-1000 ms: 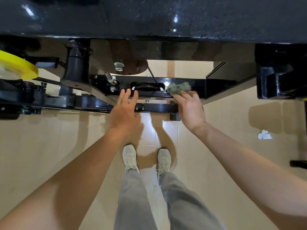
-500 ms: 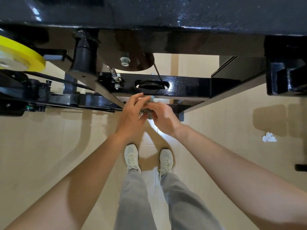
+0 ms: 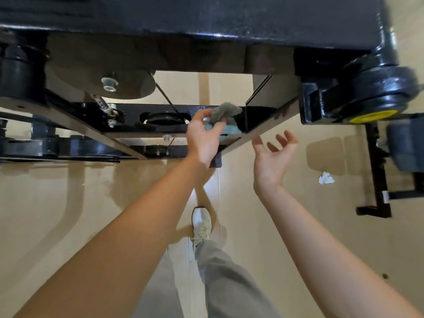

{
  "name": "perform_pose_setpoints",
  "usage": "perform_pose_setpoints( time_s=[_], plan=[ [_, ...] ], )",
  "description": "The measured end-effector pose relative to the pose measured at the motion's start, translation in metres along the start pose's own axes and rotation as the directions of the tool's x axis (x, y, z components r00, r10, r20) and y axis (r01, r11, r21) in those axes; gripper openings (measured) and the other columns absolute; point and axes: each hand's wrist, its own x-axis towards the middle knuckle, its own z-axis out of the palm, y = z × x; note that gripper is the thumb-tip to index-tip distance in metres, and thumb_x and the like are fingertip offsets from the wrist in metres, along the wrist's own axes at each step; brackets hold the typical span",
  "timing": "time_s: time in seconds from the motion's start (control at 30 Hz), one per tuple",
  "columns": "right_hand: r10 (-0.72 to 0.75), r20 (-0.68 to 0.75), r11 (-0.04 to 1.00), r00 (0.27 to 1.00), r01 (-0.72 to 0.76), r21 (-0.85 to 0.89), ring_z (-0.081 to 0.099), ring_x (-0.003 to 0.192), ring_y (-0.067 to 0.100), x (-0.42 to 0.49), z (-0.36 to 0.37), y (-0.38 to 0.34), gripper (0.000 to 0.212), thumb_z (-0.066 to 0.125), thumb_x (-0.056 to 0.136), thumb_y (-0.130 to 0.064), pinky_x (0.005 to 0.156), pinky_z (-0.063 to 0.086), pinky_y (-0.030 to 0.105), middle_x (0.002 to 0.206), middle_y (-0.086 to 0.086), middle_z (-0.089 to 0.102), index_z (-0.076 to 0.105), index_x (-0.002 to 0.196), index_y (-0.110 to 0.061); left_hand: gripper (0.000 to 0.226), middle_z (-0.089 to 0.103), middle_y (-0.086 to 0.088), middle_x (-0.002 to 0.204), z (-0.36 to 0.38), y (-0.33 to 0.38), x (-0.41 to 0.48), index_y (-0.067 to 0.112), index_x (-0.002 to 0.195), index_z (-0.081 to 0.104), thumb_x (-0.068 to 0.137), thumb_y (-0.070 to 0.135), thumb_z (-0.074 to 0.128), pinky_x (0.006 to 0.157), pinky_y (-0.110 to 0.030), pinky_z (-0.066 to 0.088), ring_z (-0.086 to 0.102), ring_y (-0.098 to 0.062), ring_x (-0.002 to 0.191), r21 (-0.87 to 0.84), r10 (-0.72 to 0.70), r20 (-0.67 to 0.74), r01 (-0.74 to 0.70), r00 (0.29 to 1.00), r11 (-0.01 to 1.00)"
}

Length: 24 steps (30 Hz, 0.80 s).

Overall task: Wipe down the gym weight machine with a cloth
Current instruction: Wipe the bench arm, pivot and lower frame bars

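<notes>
The black frame of the weight machine [image 3: 206, 21] fills the top of the view, with a lower black crossbar [image 3: 128, 127] running across the middle. My left hand [image 3: 203, 138] grips a crumpled grey-green cloth [image 3: 223, 114] and holds it against the crossbar near its right end. My right hand [image 3: 271, 157] hovers to the right of the cloth, palm up with fingers spread and loosely bent, touching nothing.
A pulley [image 3: 164, 118] sits in the crossbar just left of the cloth. A black roller with a yellow cap [image 3: 376, 97] sticks out at the right. A crumpled white tissue [image 3: 325, 178] lies on the beige tiled floor. A black floor bracket [image 3: 376, 198] stands at the right.
The cloth passed from my right hand to my left hand. My left hand carried it up to the crossbar, and my right hand let go and swung away to the right.
</notes>
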Motion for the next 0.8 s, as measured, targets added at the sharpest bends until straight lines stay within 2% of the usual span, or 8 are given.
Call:
perform_pose_setpoints(
  time_s=[0.13, 0.27, 0.33, 0.4, 0.47, 0.6, 0.7, 0.8],
  plan=[
    [-0.09, 0.061, 0.985, 0.994, 0.08, 0.153, 0.057, 0.117, 0.022, 0.011, 0.005, -0.008, 0.06, 0.082, 0.083, -0.012, 0.088, 0.054, 0.02, 0.128, -0.003, 0.054, 0.047, 0.129, -0.028, 0.009, 0.069, 0.002, 0.086, 0.046, 0.036, -0.004, 0.019, 0.101, 0.063, 0.097, 0.011, 0.065, 0.086, -0.042, 0.061, 0.069, -0.014, 0.081, -0.266, -0.123, 0.122, 0.152, 0.985, 0.952],
    [-0.079, 0.044, 0.98, 0.996, 0.069, 0.187, 0.061, 0.117, 0.033, 0.015, 0.012, -0.005, 0.05, 0.08, 0.083, -0.005, 0.079, 0.054, 0.016, 0.132, 0.011, 0.057, 0.054, 0.118, -0.03, 0.018, 0.073, 0.006, 0.07, 0.057, 0.054, -0.008, 0.017, 0.083, 0.068, 0.099, 0.016, 0.06, 0.086, -0.036, 0.058, 0.07, -0.008, 0.069, -0.324, -0.17, 0.214, 0.234, 0.962, 0.917],
    [-0.052, 0.037, 0.97, 0.998, 0.041, 0.24, 0.059, 0.12, 0.042, 0.015, 0.013, -0.004, 0.044, 0.075, 0.085, 0.002, 0.081, 0.058, 0.023, 0.132, 0.018, 0.055, 0.058, 0.116, -0.023, 0.016, 0.077, -0.002, 0.084, 0.055, 0.054, -0.009, 0.016, 0.085, 0.073, 0.097, 0.015, 0.062, 0.095, -0.043, 0.058, 0.073, -0.016, 0.083, -0.35, -0.122, 0.255, 0.209, 0.959, 0.913],
    [-0.065, -0.017, 0.979, 0.998, 0.067, 0.191, 0.064, 0.118, 0.033, 0.014, 0.013, -0.004, 0.043, 0.07, 0.09, 0.001, 0.088, 0.059, 0.029, 0.129, 0.016, 0.061, 0.057, 0.128, -0.015, 0.009, 0.077, -0.012, 0.1, 0.053, 0.058, -0.014, 0.011, 0.095, 0.076, 0.094, 0.011, 0.067, 0.097, -0.046, 0.056, 0.073, -0.023, 0.094, -0.35, 0.004, 0.297, 0.105, 0.955, 0.931],
    [-0.057, -0.016, 0.977, 0.998, 0.059, 0.204, 0.065, 0.116, 0.033, 0.014, 0.013, -0.003, 0.042, 0.068, 0.092, 0.002, 0.087, 0.06, 0.031, 0.13, 0.017, 0.061, 0.058, 0.13, -0.013, 0.016, 0.077, -0.013, 0.105, 0.052, 0.062, -0.016, 0.007, 0.104, 0.078, 0.089, 0.008, 0.074, 0.094, -0.043, 0.058, 0.073, -0.023, 0.099, -0.324, 0.114, 0.302, -0.011, 0.947, 0.946],
    [-0.016, 0.013, 0.963, 1.0, 0.012, 0.271, 0.067, 0.11, 0.041, 0.012, 0.015, -0.009, 0.043, 0.076, 0.084, 0.003, 0.084, 0.058, 0.042, 0.133, 0.019, 0.053, 0.061, 0.108, -0.03, 0.024, 0.077, -0.004, 0.105, 0.049, 0.062, -0.01, 0.01, 0.106, 0.079, 0.082, 0.01, 0.083, 0.09, -0.036, 0.06, 0.073, -0.015, 0.099, -0.223, 0.231, 0.275, -0.172, 0.933, 0.96],
    [-0.055, 0.036, 0.971, 0.998, 0.045, 0.234, 0.073, 0.098, 0.027, 0.012, 0.015, -0.007, 0.042, 0.077, 0.084, -0.002, 0.086, 0.057, 0.045, 0.125, 0.01, 0.058, 0.058, 0.106, -0.034, 0.015, 0.077, -0.006, 0.091, 0.051, 0.034, 0.008, 0.016, 0.092, 0.082, 0.079, 0.022, 0.081, 0.083, -0.044, 0.058, 0.072, -0.024, 0.09, 0.027, 0.238, 0.239, -0.251, 0.941, 0.968],
    [-0.066, 0.064, 0.982, 0.996, 0.053, 0.182, 0.073, 0.098, 0.021, 0.012, 0.012, -0.004, 0.044, 0.077, 0.087, -0.01, 0.088, 0.058, 0.045, 0.124, -0.001, 0.057, 0.055, 0.107, -0.042, 0.028, 0.076, -0.009, 0.081, 0.051, -0.006, 0.026, 0.018, 0.09, 0.081, 0.073, 0.037, 0.069, 0.079, -0.044, 0.057, 0.07, -0.031, 0.084, 0.247, 0.162, 0.244, -0.223, 0.956, 0.943]
  ],
)
